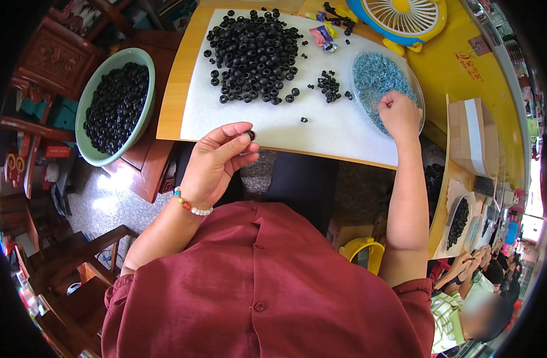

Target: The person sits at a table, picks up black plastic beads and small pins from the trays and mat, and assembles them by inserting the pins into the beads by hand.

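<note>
My left hand [216, 160] is closed at the front edge of the white board [321, 140], a small black round piece with a hole [250, 135] pinched between thumb and fingertips. My right hand [400, 113] reaches into a shallow clear round tray [421, 98] of tiny light-blue pieces [378, 73]. Its fingers are pressed together over them; what they hold, if anything, is hidden. Beyond my left hand, a big pile of black round pieces with holes [252, 56] covers much of the board. Between pile and tray lies a small heap of tinier black pieces [329, 86].
At the left, a pale green basin [149, 107] full of black pieces rests on dark wooden furniture. A yellow-and-blue fan [401, 18] and bright wrappers [324, 36] lie at the back. A brown cardboard box [473, 137] stands right; other people sit at the far lower right.
</note>
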The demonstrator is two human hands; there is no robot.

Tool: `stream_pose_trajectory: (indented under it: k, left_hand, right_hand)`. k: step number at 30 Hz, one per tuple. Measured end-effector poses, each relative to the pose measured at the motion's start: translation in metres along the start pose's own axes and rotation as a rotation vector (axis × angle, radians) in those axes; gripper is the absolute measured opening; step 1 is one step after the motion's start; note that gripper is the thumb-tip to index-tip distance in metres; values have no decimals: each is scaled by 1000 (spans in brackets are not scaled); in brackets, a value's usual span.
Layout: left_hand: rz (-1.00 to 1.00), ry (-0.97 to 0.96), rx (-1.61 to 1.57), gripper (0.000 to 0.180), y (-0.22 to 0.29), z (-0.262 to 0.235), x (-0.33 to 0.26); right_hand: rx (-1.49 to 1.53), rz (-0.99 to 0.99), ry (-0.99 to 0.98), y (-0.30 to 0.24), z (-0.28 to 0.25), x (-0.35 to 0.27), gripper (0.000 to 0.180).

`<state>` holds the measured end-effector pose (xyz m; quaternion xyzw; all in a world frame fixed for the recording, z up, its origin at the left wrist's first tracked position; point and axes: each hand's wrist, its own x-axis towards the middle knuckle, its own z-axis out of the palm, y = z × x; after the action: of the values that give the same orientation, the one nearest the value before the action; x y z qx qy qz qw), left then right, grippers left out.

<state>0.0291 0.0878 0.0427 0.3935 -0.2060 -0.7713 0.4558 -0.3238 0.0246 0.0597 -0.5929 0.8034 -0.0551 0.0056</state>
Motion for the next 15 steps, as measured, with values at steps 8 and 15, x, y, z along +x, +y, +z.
stream_pose_trajectory:
  k: [8, 15]
  left_hand:
    - [-41, -27, -38, 24, 1, 0, 0]
    - [-168, -136, -183, 28, 3, 7, -1]
  right_hand:
    - [811, 17, 22, 29, 13, 2, 9]
    - [1614, 74, -313, 11, -18, -26, 19]
